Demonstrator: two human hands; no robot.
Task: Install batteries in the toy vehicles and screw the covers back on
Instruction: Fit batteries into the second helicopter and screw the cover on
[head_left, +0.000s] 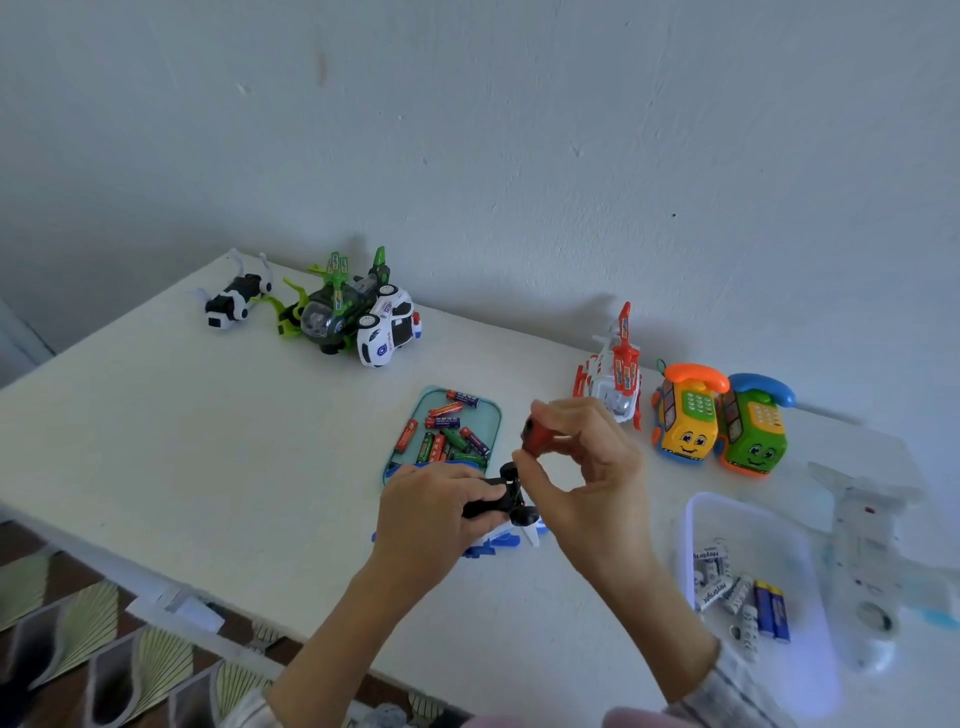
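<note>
Sleeves cut off at bottom edge. Left hand grips black toy car, frame center; right hand pinches red piece, unclear what. White table, pale wall. Battery tray behind; blurred clear toy, right edge.

The left hand hides most of the black toy.
</note>
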